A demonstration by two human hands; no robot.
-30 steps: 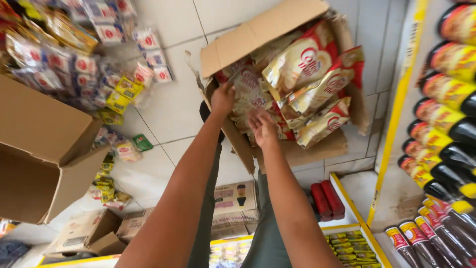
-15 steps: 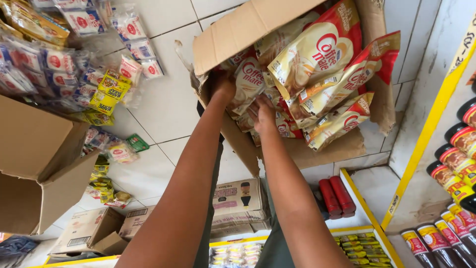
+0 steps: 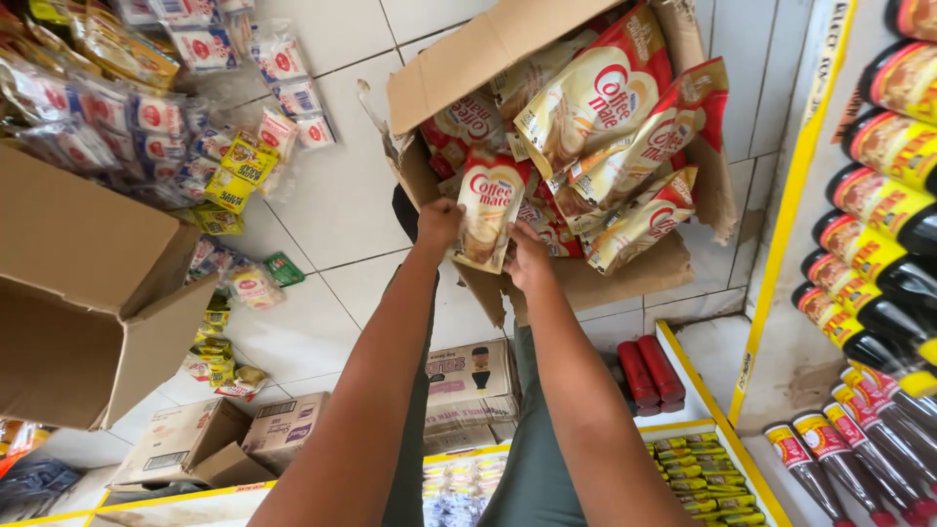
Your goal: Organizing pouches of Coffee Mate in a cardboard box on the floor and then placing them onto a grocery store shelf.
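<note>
Fingers [image 3: 451,226] of the left hand [image 3: 439,222] are curled round the left edge of a cream-and-red pouch [image 3: 490,217], and the right hand [image 3: 527,262] grips the same pouch from its lower right corner, so both hands are closed on it. That pouch stands upright at the front lip of an open cardboard box [image 3: 459,68] tipped toward the camera on the white tiled floor [image 3: 332,205]. Behind it, more pouches of the same kind [image 3: 605,117] lie packed at slants against the box's far wall. A second, larger open carton [image 3: 88,293] sits at the floor's left edge, with strips of small sachets [image 3: 146,117] heaped beyond it. Dark sauce bottles [image 3: 878,224] with red and yellow caps line the shelf [image 3: 810,195] along the right edge. Near the bottom edge, small flat cartons [image 3: 468,381] rest beside two red cylinders [image 3: 649,373].
</note>
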